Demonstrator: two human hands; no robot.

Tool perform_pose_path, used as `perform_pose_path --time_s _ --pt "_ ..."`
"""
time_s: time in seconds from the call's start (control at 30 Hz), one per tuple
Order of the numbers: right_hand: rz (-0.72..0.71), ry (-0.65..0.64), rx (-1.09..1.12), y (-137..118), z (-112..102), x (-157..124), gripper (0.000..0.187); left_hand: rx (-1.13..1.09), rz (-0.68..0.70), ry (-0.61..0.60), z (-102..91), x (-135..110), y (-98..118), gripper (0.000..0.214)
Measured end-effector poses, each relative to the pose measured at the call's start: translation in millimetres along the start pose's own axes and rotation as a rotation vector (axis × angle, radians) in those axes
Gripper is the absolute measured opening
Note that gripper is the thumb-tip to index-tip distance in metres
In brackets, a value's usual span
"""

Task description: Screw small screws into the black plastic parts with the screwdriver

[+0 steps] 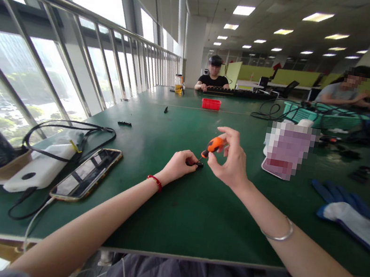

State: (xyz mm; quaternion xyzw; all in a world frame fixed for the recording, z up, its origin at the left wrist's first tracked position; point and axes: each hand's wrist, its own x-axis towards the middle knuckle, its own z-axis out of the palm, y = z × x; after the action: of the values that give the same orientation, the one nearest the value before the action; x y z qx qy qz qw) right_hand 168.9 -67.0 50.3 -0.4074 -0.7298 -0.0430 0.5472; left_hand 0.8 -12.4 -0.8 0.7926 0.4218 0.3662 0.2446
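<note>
The left hand [180, 164], fingers nearly closed, pinches a small black part [199, 165] low over the desk [158, 126]; the part juts from its fingertips at 3 o'clock. The right hand [233, 166], half curled with its index finger lifted, grips an orange-and-black screwdriver [212, 146] at its 10 o'clock, the shaft slanting toward 7 o'clock down to the part. A red tray [211, 104] sits at the part's 12 o'clock, well apart

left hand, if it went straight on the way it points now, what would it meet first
Probably the orange screwdriver, whose tip is at the small black part held by the left hand, and then the right hand; depth is unclear from this view.
</note>
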Motion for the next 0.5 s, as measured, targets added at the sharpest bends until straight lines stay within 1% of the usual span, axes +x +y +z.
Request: perform_pose_path --time_s 0.07,0.1,0.17,0.23,0.3,0.33,0.4,0.47,0.5 --pt "0.043 0.016 -0.046 0.3 0.4 0.1 0.058 -0.010 0.006 -0.004 0.2 0.1 -1.1 0.007" --pt "0.069 0.012 -0.072 0.1 0.3 0.3 0.057 -0.015 0.011 -0.008 0.5 0.3 -2.3 0.008" --pt "0.095 -0.014 -0.085 -1.0 -0.3 0.5 0.044 -0.016 0.016 -0.018 1.1 0.9 -4.9 0.010" --pt "0.082 -0.046 -0.043 -1.9 -0.7 0.5 0.030 -0.008 0.013 -0.020 1.6 1.3 -6.7 0.011" --pt "0.038 -0.053 0.014 -1.8 -0.6 0.2 0.025 -0.001 0.012 -0.015 1.6 1.3 -6.6 0.010" --pt "0.013 -0.043 0.039 -1.4 -0.2 0.0 0.028 0.001 0.014 -0.012 1.4 1.1 -5.9 0.009" --pt "-0.013 -0.004 0.067 -0.3 0.7 -0.3 0.043 0.002 0.016 -0.005 1.0 0.6 -4.4 0.009" --pt "0.011 0.017 0.051 0.2 1.3 -0.5 0.055 -0.003 0.023 -0.006 0.7 0.3 -3.5 0.009" --pt "0.038 0.015 0.024 0.0 1.3 -0.4 0.056 -0.008 0.029 -0.009 0.7 0.2 -3.6 0.010"
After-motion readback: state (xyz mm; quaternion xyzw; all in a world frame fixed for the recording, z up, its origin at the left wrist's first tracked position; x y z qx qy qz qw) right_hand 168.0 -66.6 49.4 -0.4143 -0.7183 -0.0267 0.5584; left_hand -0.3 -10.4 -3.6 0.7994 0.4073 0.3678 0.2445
